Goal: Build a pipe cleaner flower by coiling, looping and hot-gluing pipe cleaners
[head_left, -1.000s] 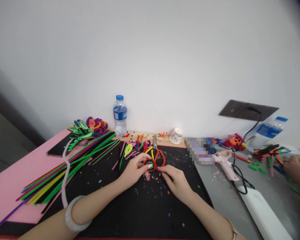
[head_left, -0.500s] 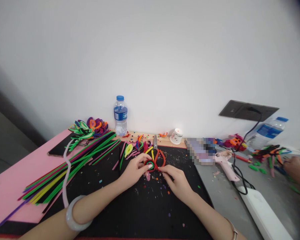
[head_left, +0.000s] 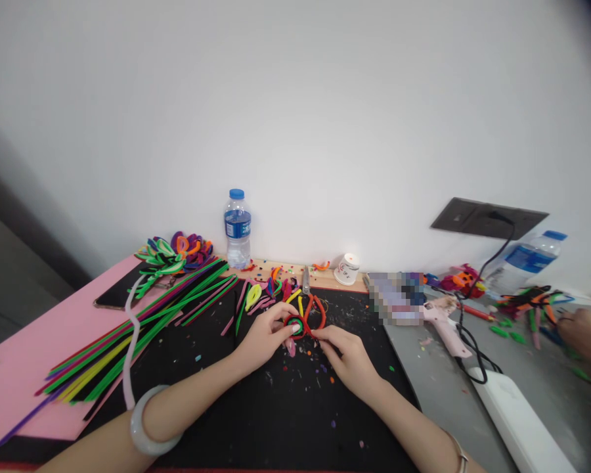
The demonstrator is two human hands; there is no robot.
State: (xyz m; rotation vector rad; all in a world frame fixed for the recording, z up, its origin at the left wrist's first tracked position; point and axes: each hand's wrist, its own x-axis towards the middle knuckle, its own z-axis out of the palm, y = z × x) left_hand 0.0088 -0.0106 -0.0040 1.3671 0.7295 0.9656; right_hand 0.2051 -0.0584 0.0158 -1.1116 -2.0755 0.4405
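My left hand [head_left: 262, 336] pinches a small round coil of pipe cleaner [head_left: 296, 324], green in the middle with a black and a red ring around it. My right hand [head_left: 349, 358] grips the red end of the same coil at its right side. Both hands rest low over the black mat [head_left: 276, 407]. Red-handled scissors [head_left: 313, 303] lie just behind the coil. A pale bangle [head_left: 142, 420] sits on my left wrist.
A fan of long pipe cleaners [head_left: 142, 328] lies at the left over pink foam [head_left: 24, 355]. A water bottle [head_left: 237, 228] stands by the wall. To the right are a pink glue gun [head_left: 443, 320], a white power strip [head_left: 519, 420] and another person's hand [head_left: 584, 332].
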